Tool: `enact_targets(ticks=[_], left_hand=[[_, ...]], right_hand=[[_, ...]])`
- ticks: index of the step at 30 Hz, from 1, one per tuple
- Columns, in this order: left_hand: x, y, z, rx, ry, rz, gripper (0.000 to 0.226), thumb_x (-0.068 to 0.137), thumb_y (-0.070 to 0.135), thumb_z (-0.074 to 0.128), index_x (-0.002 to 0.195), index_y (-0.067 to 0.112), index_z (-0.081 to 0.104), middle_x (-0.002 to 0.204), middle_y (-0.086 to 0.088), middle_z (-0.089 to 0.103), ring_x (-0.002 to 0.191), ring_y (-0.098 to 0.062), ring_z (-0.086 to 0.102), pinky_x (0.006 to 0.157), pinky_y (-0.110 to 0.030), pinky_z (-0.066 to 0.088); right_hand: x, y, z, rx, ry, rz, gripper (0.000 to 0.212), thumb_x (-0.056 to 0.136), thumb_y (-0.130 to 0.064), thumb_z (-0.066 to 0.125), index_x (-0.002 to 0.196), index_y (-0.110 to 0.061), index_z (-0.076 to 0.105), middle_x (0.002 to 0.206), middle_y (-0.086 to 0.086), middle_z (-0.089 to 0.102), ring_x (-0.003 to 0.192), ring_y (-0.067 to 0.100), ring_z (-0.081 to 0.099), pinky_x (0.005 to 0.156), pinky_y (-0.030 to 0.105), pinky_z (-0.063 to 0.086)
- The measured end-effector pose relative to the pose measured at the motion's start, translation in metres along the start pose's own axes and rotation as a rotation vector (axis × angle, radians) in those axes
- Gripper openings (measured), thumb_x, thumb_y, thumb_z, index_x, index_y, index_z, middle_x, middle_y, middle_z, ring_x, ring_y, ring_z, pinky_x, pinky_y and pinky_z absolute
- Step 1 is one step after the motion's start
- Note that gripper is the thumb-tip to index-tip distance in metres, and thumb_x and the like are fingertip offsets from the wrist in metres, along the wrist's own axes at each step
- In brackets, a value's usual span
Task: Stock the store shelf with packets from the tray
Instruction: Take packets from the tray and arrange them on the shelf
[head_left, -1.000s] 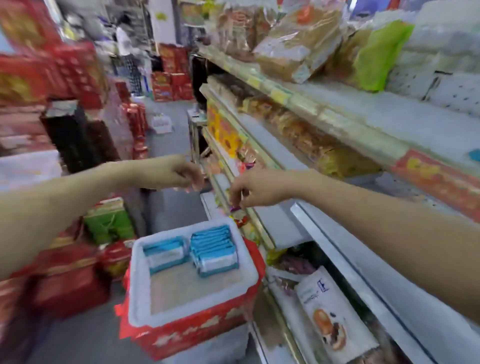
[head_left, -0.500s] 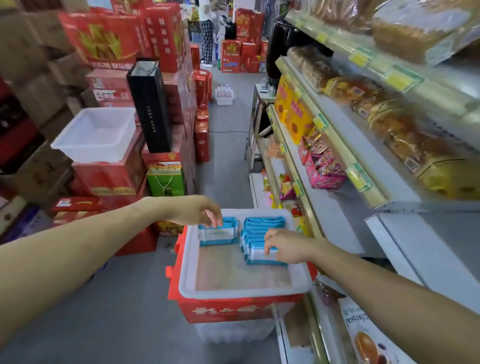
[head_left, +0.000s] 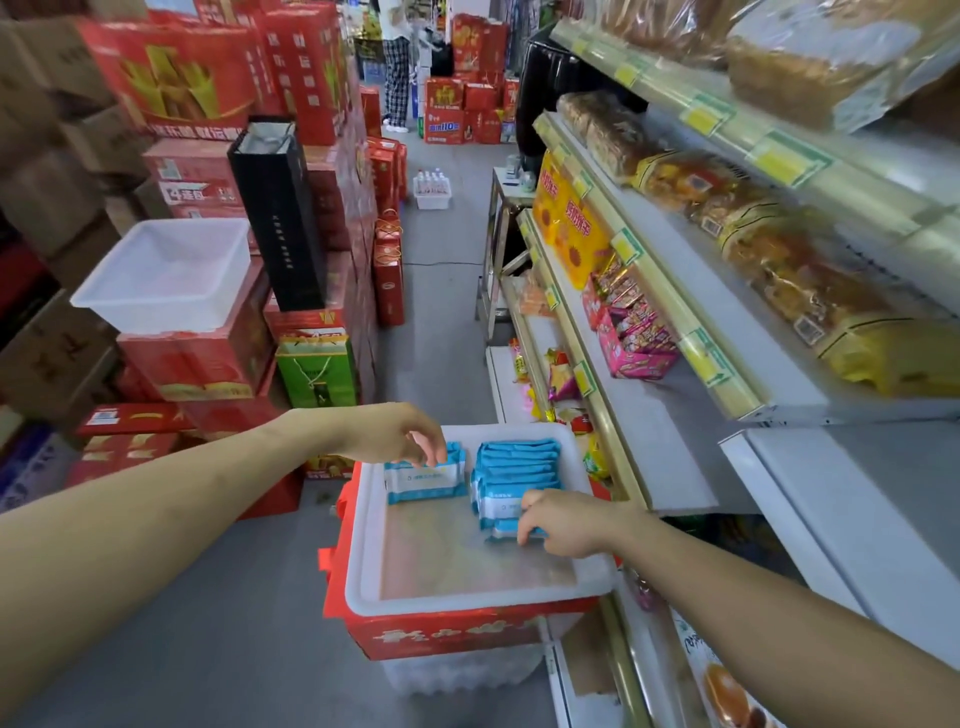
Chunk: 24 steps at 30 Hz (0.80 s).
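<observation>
A white tray (head_left: 467, 597) sits on a red box in the aisle and holds blue-and-white packets. My left hand (head_left: 395, 436) grips the top of the small left stack of packets (head_left: 423, 480) at the tray's far left. My right hand (head_left: 563, 522) curls its fingers round the nearest packet of the right row of packets (head_left: 514, 467). The store shelf (head_left: 660, 457) runs along the right, its grey board bare just beside the tray.
Red cartons are stacked along the left with an empty white tub (head_left: 166, 275) and a black box (head_left: 280, 213) on them. Pink snack boxes (head_left: 634, 332) and bread bags (head_left: 779, 249) fill the shelves. A person (head_left: 395, 67) stands far down the aisle.
Both hands came down from the shelf to the tray. The left hand now holds the left stack and the right hand has closed round the front packet of the right row.
</observation>
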<state>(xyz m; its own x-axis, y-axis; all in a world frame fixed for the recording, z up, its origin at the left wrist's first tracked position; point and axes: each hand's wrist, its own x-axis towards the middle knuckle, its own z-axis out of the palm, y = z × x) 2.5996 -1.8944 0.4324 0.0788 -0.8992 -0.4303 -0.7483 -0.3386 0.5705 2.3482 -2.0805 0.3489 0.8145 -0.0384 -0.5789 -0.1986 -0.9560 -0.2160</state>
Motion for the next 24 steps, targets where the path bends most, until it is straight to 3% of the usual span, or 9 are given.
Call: enact_targets(ticks=[6,12,16,19,24], left_hand=[[0.003,0.01,0.01,-0.039,0.0,0.013,0.025,0.101,0.014,0.061,0.116,0.028,0.075,0.112,0.022,0.073,0.106,-0.001,0.068,0.101,-0.026,0.05],[0.016,0.003,0.013,-0.014,-0.015,-0.023,0.028,0.098,0.013,0.06,0.115,0.029,0.076,0.11,0.024,0.072,0.106,-0.003,0.067,0.102,-0.029,0.05],[0.046,0.011,0.022,0.025,-0.03,-0.024,0.032,0.096,0.01,0.058,0.113,0.03,0.076,0.112,0.02,0.073,0.105,0.0,0.065,0.098,-0.025,0.047],[0.075,0.027,0.04,0.06,-0.001,0.002,0.032,0.096,0.009,0.054,0.107,0.03,0.075,0.114,0.016,0.072,0.102,-0.007,0.063,0.098,-0.026,0.045],[0.111,0.041,0.08,0.186,-0.032,0.042,0.038,0.094,0.008,0.05,0.118,0.026,0.074,0.132,-0.001,0.063,0.12,-0.021,0.06,0.1,-0.03,0.045]], right_hand=[[0.015,-0.003,0.006,-0.006,0.003,0.052,0.049,0.098,-0.004,0.056,0.134,-0.036,0.062,0.132,0.001,0.056,0.109,0.02,0.053,0.084,0.031,0.042],[-0.005,0.001,-0.033,0.086,0.068,0.081,0.061,0.093,0.002,0.047,0.129,-0.044,0.066,0.138,-0.004,0.057,0.111,0.015,0.053,0.087,0.032,0.05],[-0.041,0.011,-0.08,0.079,0.157,0.139,0.058,0.093,-0.003,0.054,0.124,-0.05,0.067,0.139,-0.006,0.055,0.113,0.017,0.056,0.092,0.038,0.053],[-0.07,0.021,-0.106,0.083,0.226,0.178,0.053,0.093,-0.007,0.061,0.124,-0.049,0.068,0.137,-0.005,0.056,0.108,0.014,0.056,0.087,0.032,0.051],[-0.111,0.038,-0.113,0.133,0.283,0.257,0.048,0.092,-0.011,0.065,0.124,-0.046,0.069,0.131,-0.007,0.059,0.113,0.015,0.057,0.097,0.04,0.051]])
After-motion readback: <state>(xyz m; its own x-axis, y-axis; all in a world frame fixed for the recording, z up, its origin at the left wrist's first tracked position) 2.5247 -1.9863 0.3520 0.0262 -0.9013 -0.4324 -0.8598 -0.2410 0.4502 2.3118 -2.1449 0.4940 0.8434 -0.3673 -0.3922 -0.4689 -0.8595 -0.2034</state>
